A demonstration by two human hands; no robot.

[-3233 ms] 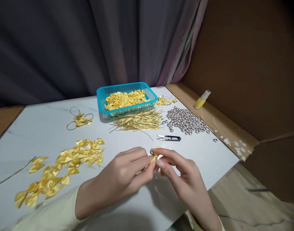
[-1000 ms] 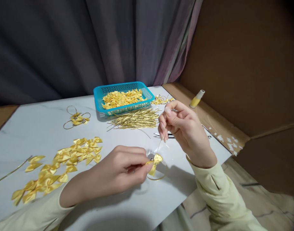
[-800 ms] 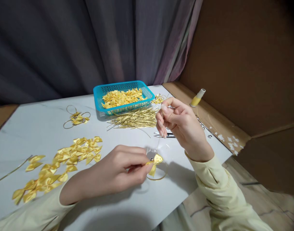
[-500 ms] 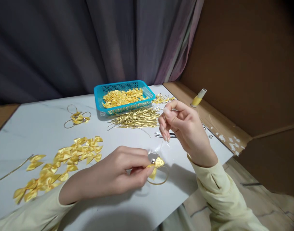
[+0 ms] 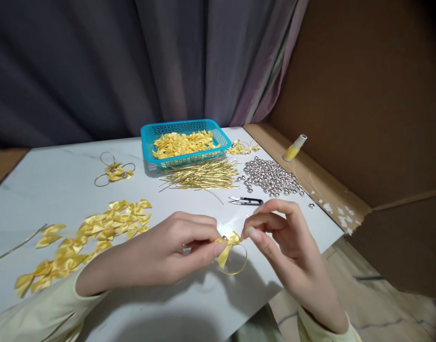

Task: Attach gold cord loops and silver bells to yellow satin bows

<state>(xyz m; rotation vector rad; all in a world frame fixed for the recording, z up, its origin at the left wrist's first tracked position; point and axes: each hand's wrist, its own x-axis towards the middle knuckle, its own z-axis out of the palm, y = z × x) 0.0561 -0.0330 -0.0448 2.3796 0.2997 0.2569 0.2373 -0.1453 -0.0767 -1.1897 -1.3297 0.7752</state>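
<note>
My left hand (image 5: 182,247) pinches a yellow satin bow (image 5: 224,256) between thumb and fingers, just above the white table. A small silver bead (image 5: 224,238) sits at the bow, by my fingertips, and a thin gold cord loop (image 5: 235,273) hangs below it. My right hand (image 5: 285,247) is at the bow's right edge, thumb and fingertips brought together; what they grip is too small to make out. Beyond my right fingers lie black-handled thread snips (image 5: 246,201). Several loose yellow bows (image 5: 107,223) are spread left of my left hand.
A blue basket (image 5: 145,142) of bows stands at the back, with gold cords (image 5: 203,175) in front. Silver beads (image 5: 271,176) are heaped to the right. Looped bow pieces (image 5: 117,172) lie left; a thread spool (image 5: 295,148) stands by the cardboard wall (image 5: 363,104).
My right hand has come down from above the table to the bow, uncovering the bead heap and snips. A fine thread ran from it to the bow before. My left hand keeps its pinch.
</note>
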